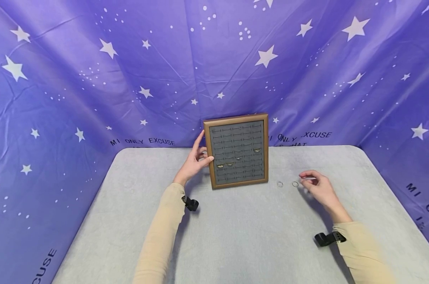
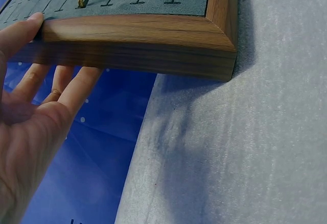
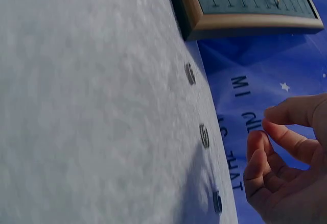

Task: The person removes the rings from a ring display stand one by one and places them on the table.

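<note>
A wooden-framed ring display board (image 1: 238,150) with grey slotted felt leans upright at the back of the grey table (image 1: 235,236). Several gold rings (image 1: 220,165) sit in its slots. My left hand (image 1: 204,152) grips the board's left edge, thumb on the front of the frame (image 2: 138,30) and fingers (image 2: 76,89) behind it. My right hand (image 1: 308,177) hovers just above the table with loosely curled fingers (image 3: 271,137) and nothing seen between them. Loose silver rings (image 1: 280,184) (image 1: 295,184) lie just left of it; the right wrist view shows three in a row (image 3: 204,135).
A purple star-printed cloth (image 1: 129,79) hangs behind and at both sides of the table. The table's rounded back edge (image 1: 157,149) runs close behind the board. Black straps sit on both wrists (image 1: 191,203).
</note>
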`<state>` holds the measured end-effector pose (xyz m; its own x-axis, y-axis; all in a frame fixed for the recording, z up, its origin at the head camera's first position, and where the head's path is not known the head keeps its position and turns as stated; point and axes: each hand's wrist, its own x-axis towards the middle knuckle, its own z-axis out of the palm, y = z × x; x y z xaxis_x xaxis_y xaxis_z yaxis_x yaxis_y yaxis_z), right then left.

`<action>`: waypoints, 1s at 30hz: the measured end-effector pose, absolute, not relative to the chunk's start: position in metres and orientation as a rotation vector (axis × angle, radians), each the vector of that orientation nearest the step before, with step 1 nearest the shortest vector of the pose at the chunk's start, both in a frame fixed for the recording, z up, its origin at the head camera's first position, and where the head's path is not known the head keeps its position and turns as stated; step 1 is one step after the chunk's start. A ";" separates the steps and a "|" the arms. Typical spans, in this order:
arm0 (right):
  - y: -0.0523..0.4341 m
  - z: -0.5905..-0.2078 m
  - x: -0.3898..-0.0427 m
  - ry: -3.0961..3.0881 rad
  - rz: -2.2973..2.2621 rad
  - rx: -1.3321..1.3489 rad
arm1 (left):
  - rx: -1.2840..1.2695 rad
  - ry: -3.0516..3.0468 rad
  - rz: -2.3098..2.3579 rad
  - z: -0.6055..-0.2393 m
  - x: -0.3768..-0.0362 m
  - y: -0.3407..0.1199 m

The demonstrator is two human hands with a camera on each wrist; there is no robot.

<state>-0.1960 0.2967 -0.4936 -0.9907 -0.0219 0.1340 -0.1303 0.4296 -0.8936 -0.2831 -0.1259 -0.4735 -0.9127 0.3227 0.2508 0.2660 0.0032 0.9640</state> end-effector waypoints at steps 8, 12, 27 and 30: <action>0.282 -0.491 -0.199 -2.537 1.616 0.108 | 0.630 2.184 2.087 -0.469 -0.281 -0.125; 0.275 -0.488 -0.201 -2.520 1.586 0.122 | 0.634 2.167 2.098 -0.465 -0.279 -0.125; 0.246 -0.469 -0.209 -2.533 1.598 0.212 | 0.644 2.170 2.083 -0.446 -0.266 -0.123; 0.236 -0.458 -0.208 -2.522 1.625 0.236 | 0.647 2.166 2.085 -0.447 -0.267 -0.124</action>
<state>-0.2077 0.2357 -0.4581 -0.9791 -0.0598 0.1944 -0.2018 0.4072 -0.8908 -0.2668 -0.1238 -0.4473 -0.9092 0.3414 0.2382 0.2510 -0.0069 0.9680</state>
